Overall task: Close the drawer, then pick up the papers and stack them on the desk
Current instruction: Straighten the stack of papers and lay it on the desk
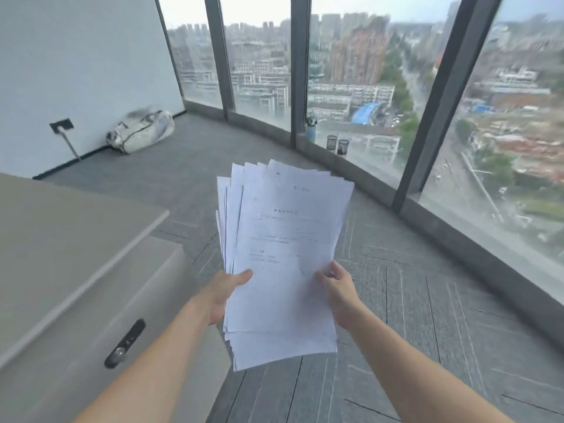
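A loose sheaf of white printed papers (280, 245) is held in the air in front of me, fanned out unevenly. My left hand (224, 293) grips its lower left edge with the thumb on top. My right hand (338, 288) pinches the lower right edge. The beige desk (61, 239) lies to the left, below the papers. Under its top, the drawer front (91, 346) with a black lock handle (125, 343) sits flush with the cabinet.
Grey carpet tiles (396, 300) cover the floor ahead and to the right. A curved glass window wall (381, 102) rings the room, with two mesh pen cups (338, 145) and a small plant (311, 129) on its sill. A white bag (140, 131) lies against the left wall.
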Tool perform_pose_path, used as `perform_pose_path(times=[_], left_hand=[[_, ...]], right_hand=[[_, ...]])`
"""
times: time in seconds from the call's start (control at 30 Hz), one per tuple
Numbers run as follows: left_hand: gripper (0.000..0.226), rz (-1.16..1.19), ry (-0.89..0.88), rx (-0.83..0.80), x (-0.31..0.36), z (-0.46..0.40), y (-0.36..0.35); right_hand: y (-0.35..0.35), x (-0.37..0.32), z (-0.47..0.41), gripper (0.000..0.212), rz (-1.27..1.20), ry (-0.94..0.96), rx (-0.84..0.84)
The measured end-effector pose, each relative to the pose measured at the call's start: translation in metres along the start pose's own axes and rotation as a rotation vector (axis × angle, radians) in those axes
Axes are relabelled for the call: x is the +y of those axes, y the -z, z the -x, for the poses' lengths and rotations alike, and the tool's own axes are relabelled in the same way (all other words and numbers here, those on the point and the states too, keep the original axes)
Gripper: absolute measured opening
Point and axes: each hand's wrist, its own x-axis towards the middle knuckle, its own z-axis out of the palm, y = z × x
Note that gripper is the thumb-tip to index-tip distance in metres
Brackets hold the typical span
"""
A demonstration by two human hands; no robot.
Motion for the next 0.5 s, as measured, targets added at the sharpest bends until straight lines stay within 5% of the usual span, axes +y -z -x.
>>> perform_pose_path(times=[0.07,0.3,0.4,0.5], left_hand=[[0.057,0.004,-0.071,0.037,0.04,0.046,0.002],[0.062,0.043,-0.361,0.068,0.153,0.234,0.028],[0.081,0.022,-0.513,0.184,0.185,0.331,0.052],[0.114,0.052,-0.684,0.417,0.19,0.447,0.097]], right_hand=[[-0.004,-0.052,0.027,0.026,-0.019,0.079,-0.015],[-0.032,-0.212,0.151,0.022,-0.07,0.374,-0.146],[-0.056,-0.268,0.213,0.006,-0.082,0.499,-0.2],[-0.085,-0.314,0.316,0.02,-0.118,0.594,-0.388]])
